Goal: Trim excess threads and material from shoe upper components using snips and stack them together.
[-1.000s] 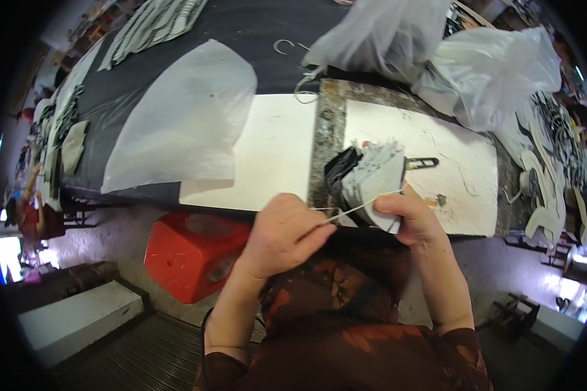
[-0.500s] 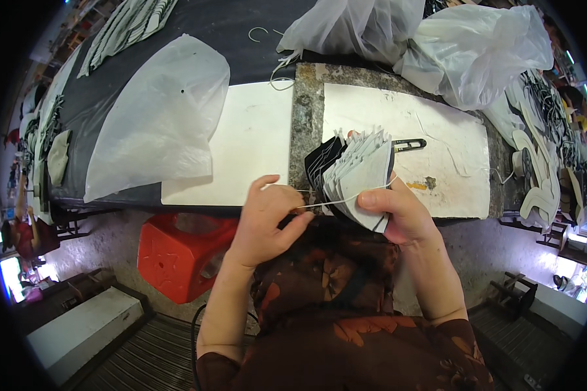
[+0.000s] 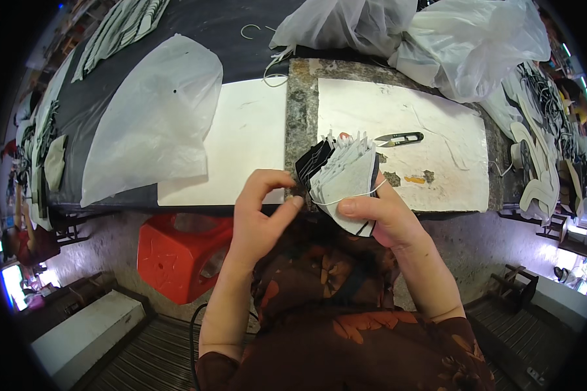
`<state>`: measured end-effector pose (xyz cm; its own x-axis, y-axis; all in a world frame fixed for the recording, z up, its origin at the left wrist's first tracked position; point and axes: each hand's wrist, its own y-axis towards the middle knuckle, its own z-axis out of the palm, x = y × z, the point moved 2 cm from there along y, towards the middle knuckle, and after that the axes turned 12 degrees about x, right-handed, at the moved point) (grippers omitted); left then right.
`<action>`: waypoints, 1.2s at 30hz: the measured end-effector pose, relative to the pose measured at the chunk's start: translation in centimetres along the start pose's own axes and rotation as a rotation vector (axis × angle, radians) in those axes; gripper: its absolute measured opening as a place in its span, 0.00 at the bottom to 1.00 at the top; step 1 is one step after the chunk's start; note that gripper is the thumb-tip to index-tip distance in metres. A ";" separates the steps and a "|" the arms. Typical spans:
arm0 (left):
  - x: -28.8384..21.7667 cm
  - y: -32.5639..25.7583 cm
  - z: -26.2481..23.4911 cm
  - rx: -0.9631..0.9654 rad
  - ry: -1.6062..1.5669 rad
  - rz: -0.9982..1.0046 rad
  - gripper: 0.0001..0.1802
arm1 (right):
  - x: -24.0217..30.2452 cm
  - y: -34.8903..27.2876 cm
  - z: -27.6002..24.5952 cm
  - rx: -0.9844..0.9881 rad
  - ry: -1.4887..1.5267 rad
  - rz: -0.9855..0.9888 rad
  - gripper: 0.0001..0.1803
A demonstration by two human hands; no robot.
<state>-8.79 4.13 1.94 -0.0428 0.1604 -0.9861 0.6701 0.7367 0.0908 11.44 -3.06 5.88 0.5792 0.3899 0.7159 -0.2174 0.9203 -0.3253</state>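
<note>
— Right hand (image 3: 378,215)?
— Clenched around a fanned stack of grey and black flat fabric pieces (image 3: 342,173), thumb pressed across the front near the lower edge, the other fingers hidden behind. Held upright over the near edge of the desk (image 3: 300,124).
— And around the stack?
— Looped by a thin white string (image 3: 352,197), running just above the thumb and off toward the left.
— Left hand (image 3: 261,208)?
— Just left of the stack, fingers (image 3: 270,177) curled, forefinger and thumb tip close together at the stack's black left edge. Seemingly pinching the string's end there; too small to tell for certain.
— Beyond the fingers?
— Small black thread snips (image 3: 399,138) lying on the pale sheet (image 3: 437,130) covering the desk, up and right of the stack, apart from it. Further back, crumpled clear plastic bags (image 3: 463,39).
— To the left of the left fingers?
— Another white sheet (image 3: 248,143), partly covered by a flat translucent plastic bag (image 3: 156,124) resting on dark cloth.
— Below the hands?
— Red plastic stool (image 3: 176,254) on the floor, down and left of the left wrist.
</note>
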 end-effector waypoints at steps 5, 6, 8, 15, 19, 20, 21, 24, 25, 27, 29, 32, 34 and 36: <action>-1.9 -0.1 1.8 0.113 -0.878 -0.319 0.63 | 0.1 0.2 0.6 0.027 -0.140 -0.066 0.61; -1.9 -0.1 2.3 0.148 -0.894 -0.331 0.73 | 0.1 0.4 1.0 0.028 -0.137 -0.066 0.61; -1.5 -0.1 2.7 0.141 -0.911 -0.299 0.73 | 0.5 0.6 1.9 0.047 -0.341 -0.030 0.63; -1.0 -0.7 3.3 0.104 -1.065 -0.282 0.76 | 0.2 0.5 1.7 0.103 -0.619 0.003 0.66; -0.4 -1.2 2.8 0.089 -1.039 -0.304 0.75 | -0.5 0.4 1.8 0.125 -0.786 -0.022 0.70; -0.3 -1.2 2.8 0.092 -1.040 -0.309 0.75 | -0.6 0.3 2.0 0.141 -0.813 -0.017 0.70; -0.3 -1.3 2.8 0.082 -1.029 -0.312 0.74 | -0.6 0.2 2.1 0.157 -0.841 -0.011 0.70; 0.6 -1.6 2.9 0.070 -1.005 -0.297 0.72 | -0.3 0.2 2.1 0.188 -0.877 0.040 0.70; 0.8 -1.6 2.9 0.062 -0.989 -0.275 0.72 | 0.1 0.2 2.0 0.184 -0.875 0.042 0.70; 0.3 -1.5 2.8 0.066 -1.035 -0.279 0.72 | 1.1 0.0 1.7 0.269 -0.738 0.182 0.69; -0.3 -1.4 2.8 0.067 -1.079 -0.286 0.72 | 2.3 0.2 1.5 0.341 -0.708 0.197 0.60; -0.8 -1.2 3.0 0.076 -1.158 -0.282 0.73 | 4.2 0.2 1.9 0.403 -0.853 0.122 0.38; -0.8 -1.4 3.4 0.072 -1.205 -0.258 0.73 | 5.3 0.4 1.9 0.364 -0.971 0.179 0.36; -0.3 -1.4 3.5 0.106 -1.269 -0.251 0.74 | 5.4 0.7 1.5 0.281 -1.137 0.102 0.34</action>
<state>-7.14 0.80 1.60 0.5138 -0.7469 -0.4220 0.8036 0.5912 -0.0679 13.22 -0.29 10.48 -0.4545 0.1365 0.8802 -0.4703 0.8024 -0.3673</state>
